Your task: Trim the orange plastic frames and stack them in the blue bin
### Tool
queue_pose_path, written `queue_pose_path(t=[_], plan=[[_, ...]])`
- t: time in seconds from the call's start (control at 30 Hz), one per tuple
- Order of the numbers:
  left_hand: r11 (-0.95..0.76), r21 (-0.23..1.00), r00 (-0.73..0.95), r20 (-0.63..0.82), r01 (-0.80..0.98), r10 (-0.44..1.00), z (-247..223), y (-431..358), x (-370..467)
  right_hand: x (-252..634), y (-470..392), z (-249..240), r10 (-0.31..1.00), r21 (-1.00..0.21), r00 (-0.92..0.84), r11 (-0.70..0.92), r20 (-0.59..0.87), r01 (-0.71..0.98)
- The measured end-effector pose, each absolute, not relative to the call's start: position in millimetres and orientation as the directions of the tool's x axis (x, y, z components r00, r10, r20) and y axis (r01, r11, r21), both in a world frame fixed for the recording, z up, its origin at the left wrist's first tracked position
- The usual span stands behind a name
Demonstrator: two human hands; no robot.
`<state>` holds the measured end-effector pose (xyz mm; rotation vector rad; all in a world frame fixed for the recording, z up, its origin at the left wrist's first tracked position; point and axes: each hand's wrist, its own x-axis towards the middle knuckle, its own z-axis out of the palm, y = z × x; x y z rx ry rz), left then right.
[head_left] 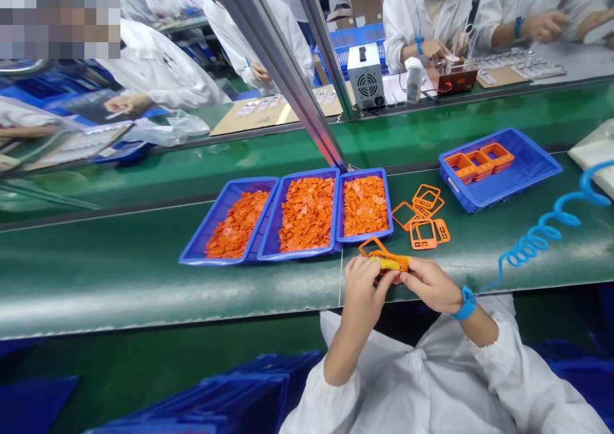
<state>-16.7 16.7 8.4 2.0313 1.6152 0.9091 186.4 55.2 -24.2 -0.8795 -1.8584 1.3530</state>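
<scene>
My left hand [361, 287] is closed around a bright yellow piece [385, 264], whose exact kind I cannot make out. From the right, my right hand [434, 285] pinches an orange plastic frame [401, 259] against it, so both hands meet over the belt's near edge. Another orange frame [371, 246] sticks up just beyond my left fingers. Fingers hide part of what is held. A loose heap of thin orange frames [423, 234] lies on the green belt beyond my right hand. A blue wrist strap [465, 303] circles my right wrist.
Three blue trays [298, 255] of small orange parts stand side by side at left. Stacked orange frames [497, 157] sit in another blue tray [522, 185] at right. A coiled blue cord [537, 236] crosses the right side. Metal posts [288, 69] rise behind; co-workers sit across.
</scene>
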Motion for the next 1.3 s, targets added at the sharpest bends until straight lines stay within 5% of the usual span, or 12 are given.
queue_pose_path(t=[0.83, 0.97, 1.1, 1.17, 1.3], plan=[[-0.220, 0.680, 0.008, 0.301, 0.700, 0.954, 3.8, 11.9, -9.7, 174.7, 51.1, -13.1, 0.879, -0.972, -0.467, 0.184, 0.096, 0.147], [-0.224, 0.764, -0.021, 0.296, 0.605, 0.955, -0.3, 8.6, -13.9, 174.9, 51.5, -19.7, 0.902, -0.999, -0.431, -0.035, -0.038, 0.016], [-0.195, 0.840, -0.284, 0.376, 0.506, 0.882, -12.2, 3.9, -26.0, 180.4, 54.1, -24.2, 0.866, -0.962, -0.485, -0.225, -0.123, -0.157], [-0.170, 0.919, -0.323, 0.292, 0.357, 0.900, -17.8, 2.5, -31.4, 184.1, 55.6, -23.4, 0.848, -0.947, -0.510, -0.267, -0.141, -0.181], [-0.045, 0.999, -0.146, 0.049, 0.031, 0.988, -24.0, 2.0, -28.0, 186.7, 56.8, -20.4, 0.802, -0.913, -0.572, -0.349, -0.173, -0.213]])
